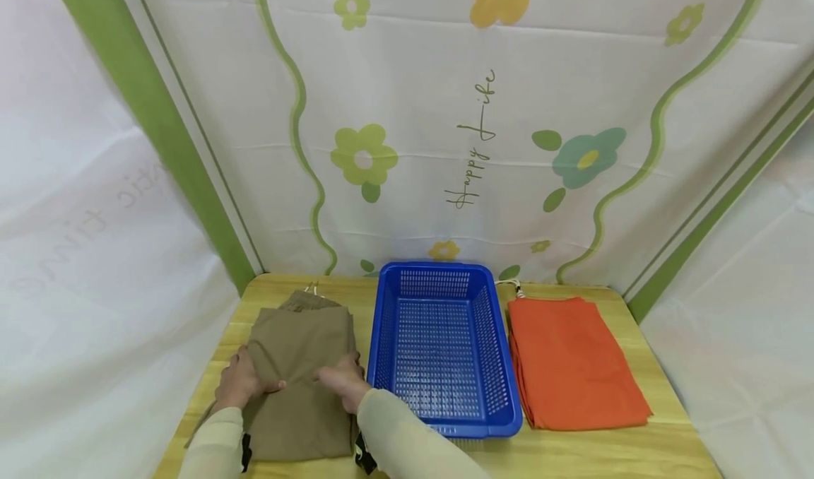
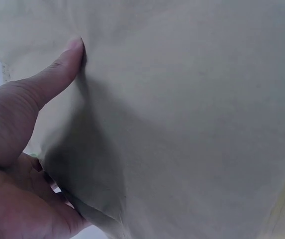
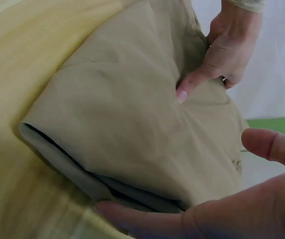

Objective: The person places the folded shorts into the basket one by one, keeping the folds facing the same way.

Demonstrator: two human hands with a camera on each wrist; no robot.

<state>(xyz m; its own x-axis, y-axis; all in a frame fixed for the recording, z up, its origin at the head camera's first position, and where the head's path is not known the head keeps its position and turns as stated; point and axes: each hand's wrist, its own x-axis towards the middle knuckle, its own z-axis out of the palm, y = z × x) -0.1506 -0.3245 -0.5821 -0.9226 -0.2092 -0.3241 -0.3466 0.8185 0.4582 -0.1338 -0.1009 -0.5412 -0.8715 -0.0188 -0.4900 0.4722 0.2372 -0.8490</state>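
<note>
Folded khaki pants (image 1: 299,415) lie on the left of the table, their gathered waistband and pale drawstring at the far end. My left hand (image 1: 240,380) grips their left side, thumb pressed on top and fingers around the edge. In the left wrist view a crease runs from the tip of that thumb. At the opposite edge is my right hand (image 1: 345,382). The right wrist view shows its straight finger (image 3: 142,221) along the layered folds and its thumb (image 3: 266,143) spread apart from it. The other fingers of this hand are hidden.
A blue perforated plastic basket (image 1: 445,431) stands right of the pants, with nothing in it. Beyond it lies a folded orange garment (image 1: 579,366) with a white cord at its far corner. Printed curtains (image 1: 407,97) enclose the wooden table (image 1: 572,458) at the back and sides.
</note>
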